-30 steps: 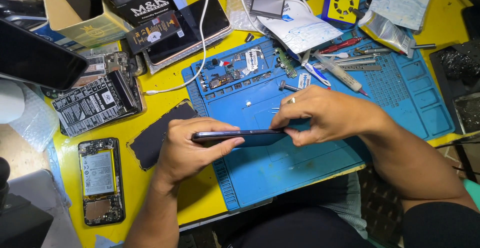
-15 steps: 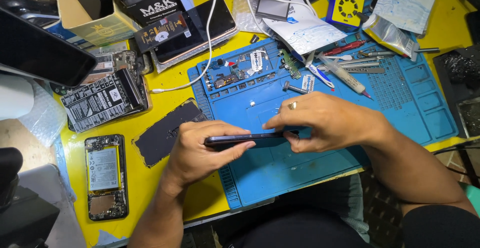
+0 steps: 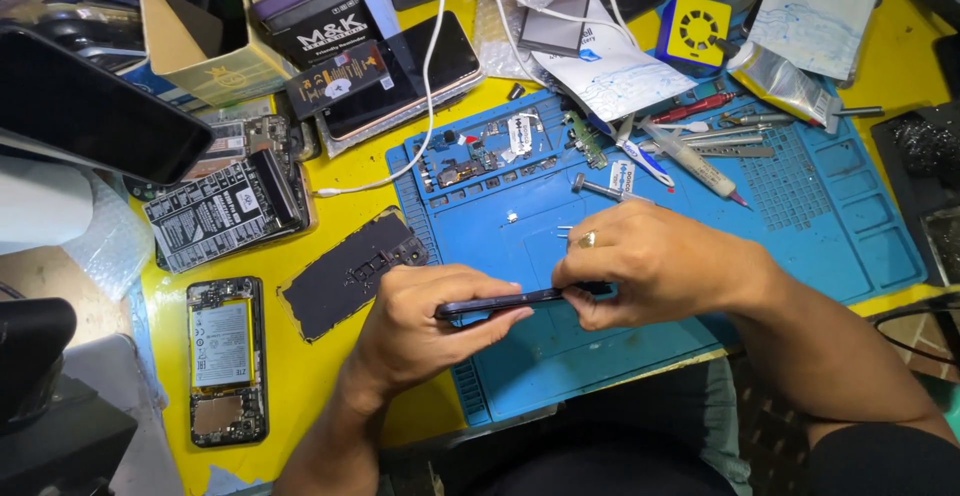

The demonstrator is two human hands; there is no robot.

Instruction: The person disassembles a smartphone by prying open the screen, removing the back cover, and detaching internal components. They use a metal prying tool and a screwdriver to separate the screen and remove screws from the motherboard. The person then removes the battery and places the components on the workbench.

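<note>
Phone (image 3: 500, 303): dark, thin, seen edge-on, held level just above the blue mat's (image 3: 800, 236) near part, between both hands.
Left hand (image 3: 425, 331): curled under and around the phone's left end, thumb lying along its top edge, fingers closed beneath it.
Right hand (image 3: 650, 261): closed on the phone's right end, fingertips pinched at the edge, ring on one finger; whether it holds a small tool as well cannot be told.
Mat: lies on the yellow table (image 3: 300, 376); its far trays hold small parts, tweezers (image 3: 735, 136), a syringe (image 3: 690, 156).
Back cover (image 3: 350, 271): black, flat on the table just left of the mat, near the left hand.
Opened phone (image 3: 227, 356): battery showing, further left, well apart.
White cable (image 3: 425, 106): runs across the table's far side.
</note>
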